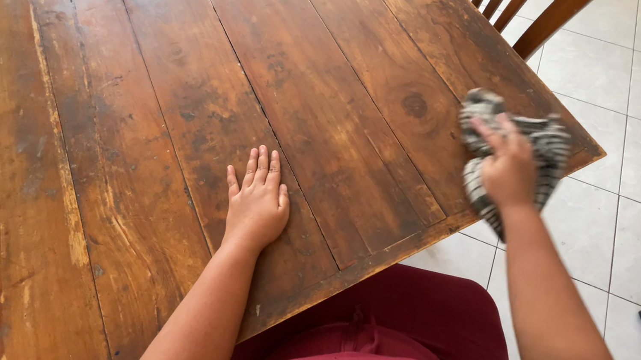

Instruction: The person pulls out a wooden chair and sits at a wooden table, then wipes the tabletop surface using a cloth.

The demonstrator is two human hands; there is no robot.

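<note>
table [178,95]: worn brown wood, bare, no wet streaks or crumbs to tell wiped from unwiped | chair [532,7]: beyond table's far right edge | right hand [510,170]: fingers clamped on cloth at table's right corner | left hand [257,200]: flat, fingers together, on table's near edge | cloth [547,148]: grey striped, bunched, overhanging that corner

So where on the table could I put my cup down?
Most of the wooden table is bare: the whole far stretch beyond the left hand, and the worn side to its left. The busy spot is the right corner, where the right hand presses a striped cloth near the chair.
</note>
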